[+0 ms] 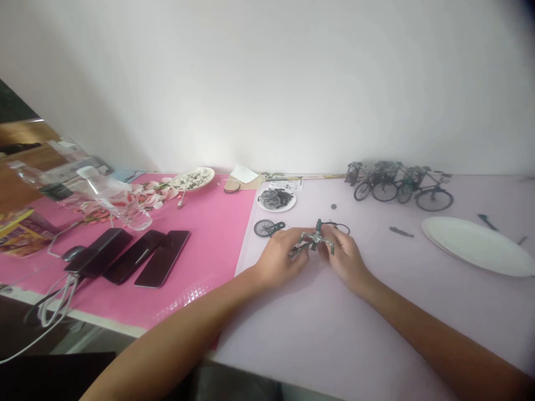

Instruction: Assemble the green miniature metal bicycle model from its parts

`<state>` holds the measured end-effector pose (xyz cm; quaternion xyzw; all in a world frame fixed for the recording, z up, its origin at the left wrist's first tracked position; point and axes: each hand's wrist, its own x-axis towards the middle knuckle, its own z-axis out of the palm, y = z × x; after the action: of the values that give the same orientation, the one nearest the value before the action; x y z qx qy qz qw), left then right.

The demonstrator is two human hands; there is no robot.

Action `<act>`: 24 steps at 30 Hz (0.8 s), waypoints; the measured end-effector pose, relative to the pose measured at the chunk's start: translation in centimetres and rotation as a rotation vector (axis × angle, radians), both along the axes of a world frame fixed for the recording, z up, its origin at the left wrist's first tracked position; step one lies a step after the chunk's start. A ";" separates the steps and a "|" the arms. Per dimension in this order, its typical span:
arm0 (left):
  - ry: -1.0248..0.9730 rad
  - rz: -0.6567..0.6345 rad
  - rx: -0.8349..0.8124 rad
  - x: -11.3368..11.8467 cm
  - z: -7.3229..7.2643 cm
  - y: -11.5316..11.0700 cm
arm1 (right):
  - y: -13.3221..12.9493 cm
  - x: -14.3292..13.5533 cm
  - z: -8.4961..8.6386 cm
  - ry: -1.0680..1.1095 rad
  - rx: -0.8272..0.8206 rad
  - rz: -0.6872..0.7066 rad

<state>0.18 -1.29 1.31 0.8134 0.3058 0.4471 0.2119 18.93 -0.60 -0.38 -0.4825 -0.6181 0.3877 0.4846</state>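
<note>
Miniature bicycle assembly (317, 238) in hand at the lilac tabletop (292, 328)

Left hand (284, 253): fingers and thumb closed on one side of the assembly. Right hand (346, 259): fingers bent in and closed on the other side, wrists apart. Metallic handlebar ends stick out between the two; much of the rest is masked by fingers. A thin wheel rim (345, 225) shows just beyond the right fingers; cannot tell whether it is joined to the assembly

Around it: a spoked wheel with an arm-like dark part (264, 228) lies just beyond the left fingers. Farther back, a small white plate (291, 206) bears dark bicycle parts (273, 196), with a small round disc (333, 206) to the right of it. Built miniature bicycles (434, 199) stand in a row near the wall, right side; a loose dark strip (401, 231) lies short of the large white oval plate (480, 248)

Handling, by judgement: light, fairly stiff in the body, delicate at the thin rim and bar ends. Smooth bits may slip or twist under fingertips. Best hold is a soft pinch on the thicker central body, no squeezing of spokes or handlebar
</note>
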 end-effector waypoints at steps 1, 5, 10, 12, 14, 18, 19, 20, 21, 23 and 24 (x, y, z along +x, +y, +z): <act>-0.008 0.000 0.000 0.0 0.0 0.0 | 0.0 0.0 -0.1 0.014 0.008 0.009; -0.026 -0.012 0.010 0.0 0.0 0.0 | -0.1 0.0 0.0 0.078 -0.018 0.060; -0.030 0.003 0.021 -0.1 -0.3 0.1 | -0.3 -0.3 0.2 0.146 -0.046 0.050; -0.020 0.015 0.008 -0.2 -0.3 0.1 | -0.4 -0.4 0.2 0.142 -0.045 0.062; -0.013 0.023 -0.002 -0.1 -0.4 0.2 | -0.4 -0.5 0.1 0.116 -0.031 0.061; 0.006 -0.004 0.016 -0.1 -0.6 0.2 | -0.3 -0.4 0.3 0.015 0.026 0.012; 0.011 -0.017 0.020 -0.2 -0.6 0.2 | -0.3 -0.3 0.4 -0.013 0.047 0.004; 0.016 -0.028 0.021 -0.2 -0.6 0.2 | -0.2 -0.2 0.4 -0.038 0.066 -0.001; 0.022 -0.036 0.017 -0.2 -0.5 0.1 | -0.1 -0.1 0.4 -0.061 0.078 -0.003; 0.039 -0.041 0.000 -0.3 -0.5 0.0 | 0.1 0.0 0.3 -0.091 0.085 -0.006; 0.048 -0.040 -0.009 -0.3 -0.4 0.0 | 0.2 0.1 0.2 -0.098 0.084 -0.008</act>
<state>-0.12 -1.29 0.91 0.8290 0.2965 0.4215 0.2173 19.05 -0.41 -0.18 -0.4828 -0.6548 0.3352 0.4751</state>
